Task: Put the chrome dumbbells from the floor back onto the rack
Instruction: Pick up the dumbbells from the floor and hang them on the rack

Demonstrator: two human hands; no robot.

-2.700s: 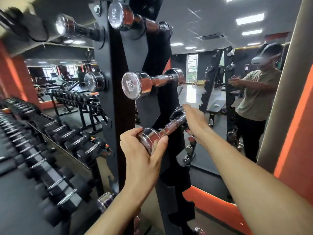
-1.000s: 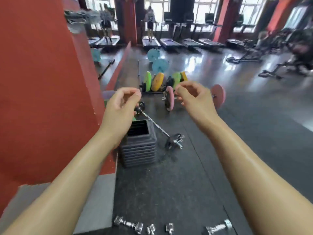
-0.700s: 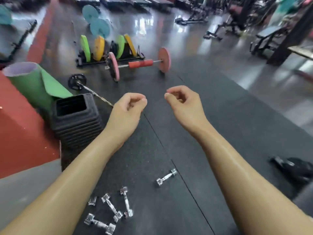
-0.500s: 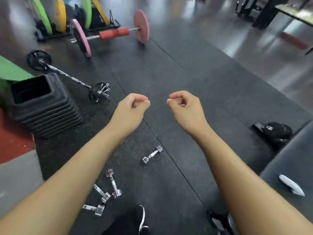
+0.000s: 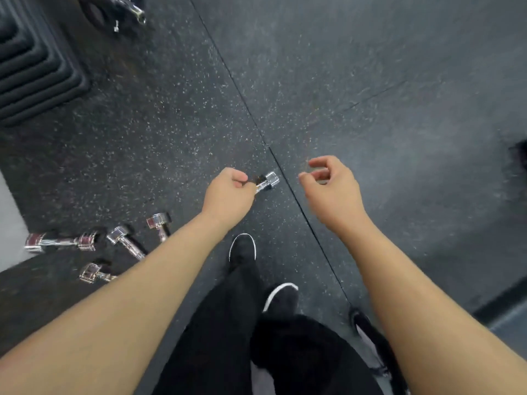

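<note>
I look straight down at the black speckled rubber floor (image 5: 356, 81). One small chrome dumbbell (image 5: 270, 179) lies on it by a mat seam, half hidden behind my left hand (image 5: 228, 193), which hovers over it with fingers curled and nothing visibly in it. My right hand (image 5: 332, 186) hangs to the right of that dumbbell, loosely curled, thumb and fingers apart, holding nothing. Several more chrome dumbbells lie at the lower left: a long one (image 5: 60, 242), two short ones (image 5: 127, 246) (image 5: 158, 223), and one (image 5: 92, 273) partly hidden by my left forearm. The rack is out of view.
A stack of black step platforms (image 5: 37, 67) stands at the top left, with a barbell's plate end (image 5: 114, 10) beside it. My black shoes (image 5: 242, 249) (image 5: 281, 297) stand below the hands. A dark object (image 5: 520, 155) sits at the right edge.
My view has swung from the rack, across the gym, down to the floor. Both hands left the racked dumbbell and now hang over the lone floor dumbbell, and I have stepped nearer.
</note>
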